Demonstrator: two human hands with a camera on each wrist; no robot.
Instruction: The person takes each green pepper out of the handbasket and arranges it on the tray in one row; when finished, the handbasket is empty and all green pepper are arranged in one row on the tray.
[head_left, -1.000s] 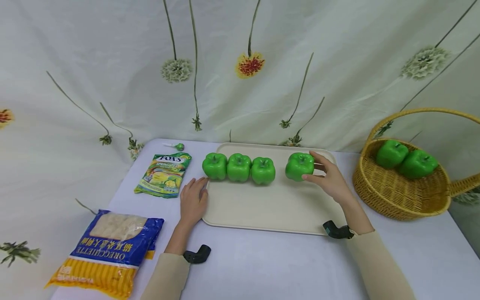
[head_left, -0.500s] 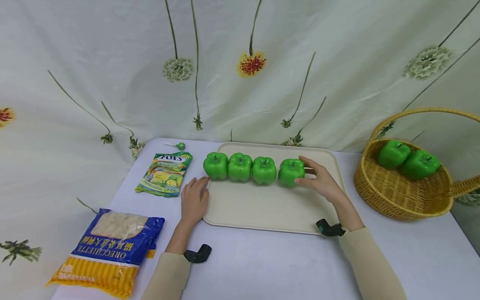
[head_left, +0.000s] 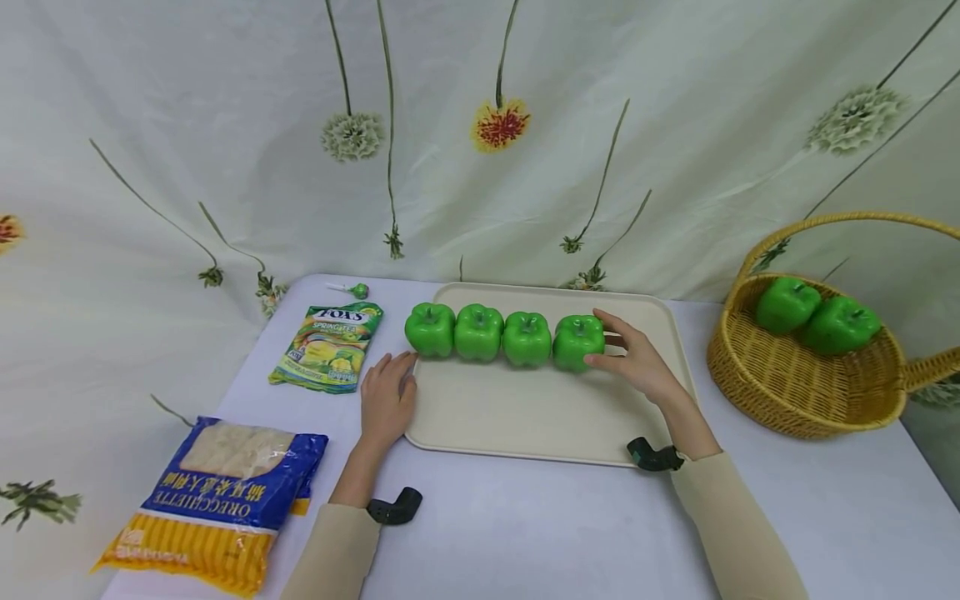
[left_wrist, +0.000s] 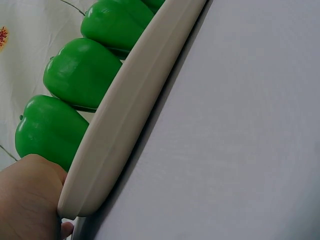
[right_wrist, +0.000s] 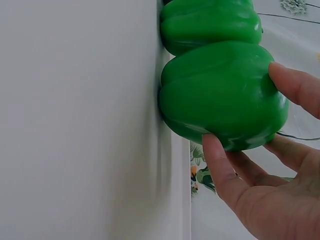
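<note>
Several green bell peppers (head_left: 477, 333) stand in a row along the far side of the beige tray (head_left: 525, 417). At the row's right end, my right hand (head_left: 637, 367) holds a bell pepper (head_left: 576, 342) between thumb and fingers, close beside its neighbour. The right wrist view shows the fingers spread round that pepper (right_wrist: 220, 95), its base right at the tray surface. My left hand (head_left: 387, 400) rests at the tray's left edge with fingers extended. In the left wrist view, the left hand (left_wrist: 30, 197) is at the tray corner, partly out of frame.
A wicker basket (head_left: 802, 400) with two green peppers (head_left: 838, 325) stands at the right. On the left lie a Fox's candy bag (head_left: 327, 348), a lollipop (head_left: 360, 292) and a blue-and-yellow orecchiette bag (head_left: 217, 508). A flowered cloth (head_left: 450, 192) hangs behind the table.
My right hand has brought its bell pepper left and down onto the tray, up to the end of the row. The left hand has stayed in place.
</note>
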